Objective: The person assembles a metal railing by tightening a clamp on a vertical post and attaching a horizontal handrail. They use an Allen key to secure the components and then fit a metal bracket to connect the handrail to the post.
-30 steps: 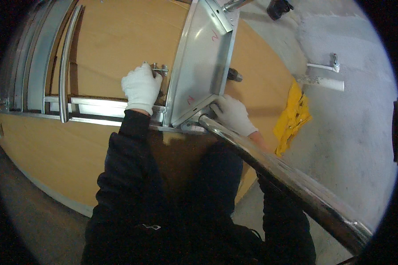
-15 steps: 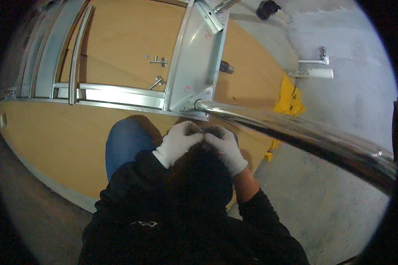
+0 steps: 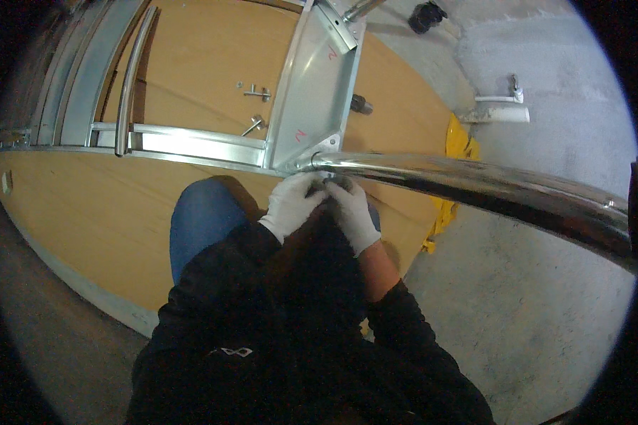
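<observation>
White gloves cover both my hands, which meet at the near corner of a silvery metal frame (image 3: 198, 151). My left hand (image 3: 294, 205) has its fingers closed, thumb toward the right hand. My right hand (image 3: 351, 212) is closed too, its fingertips touching or almost touching the left ones. Whatever they pinch, if anything, is too small or hidden to make out. Just beyond the fingers a shiny round metal tube (image 3: 475, 183) meets the corner bracket (image 3: 326, 146) and runs off to the right.
Bolts and fittings (image 3: 256, 93) lie on the brown board (image 3: 205, 64) inside the frame. A curved metal bar (image 3: 129, 92) rests across its left side. Right of the frame are a dark cylindrical piece (image 3: 361, 105), yellow sheeting (image 3: 463, 138) and a white pipe (image 3: 500, 114). A black object (image 3: 427, 17) lies far back.
Both hands have moved a little away from me, up to the frame's corner, still closed and together. The tube and frame appear slightly shifted in view.
</observation>
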{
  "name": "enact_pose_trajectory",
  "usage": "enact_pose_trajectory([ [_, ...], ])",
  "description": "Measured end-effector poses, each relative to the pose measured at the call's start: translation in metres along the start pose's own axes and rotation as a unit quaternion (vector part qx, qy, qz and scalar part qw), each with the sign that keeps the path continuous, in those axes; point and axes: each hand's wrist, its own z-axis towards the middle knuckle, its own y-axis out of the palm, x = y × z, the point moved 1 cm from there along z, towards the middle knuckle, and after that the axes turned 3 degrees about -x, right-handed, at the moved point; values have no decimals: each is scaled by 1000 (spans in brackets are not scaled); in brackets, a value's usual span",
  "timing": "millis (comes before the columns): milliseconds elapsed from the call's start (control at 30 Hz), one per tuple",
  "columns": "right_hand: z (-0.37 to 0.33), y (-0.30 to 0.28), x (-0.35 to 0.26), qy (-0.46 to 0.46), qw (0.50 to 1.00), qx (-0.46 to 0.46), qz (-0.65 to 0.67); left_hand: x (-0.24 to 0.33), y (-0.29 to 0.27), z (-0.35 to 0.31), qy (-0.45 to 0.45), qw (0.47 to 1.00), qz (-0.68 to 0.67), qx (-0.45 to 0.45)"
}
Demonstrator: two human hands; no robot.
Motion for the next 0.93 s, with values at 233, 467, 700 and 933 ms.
enact_pose_trajectory([
  [233,2,-27,3,12,999,24,41,-3,-10,15,122,970,134,164],
  [467,23,-57,8,-63,910,36,-407,-12,-4,45,84,952,278,97],
  [700,27,-59,4,-68,920,9,-386,-13,-4,49,53,955,285,60],
  [933,36,-62,7,39,921,45,-385,-27,-9,56,94,964,244,53],
])
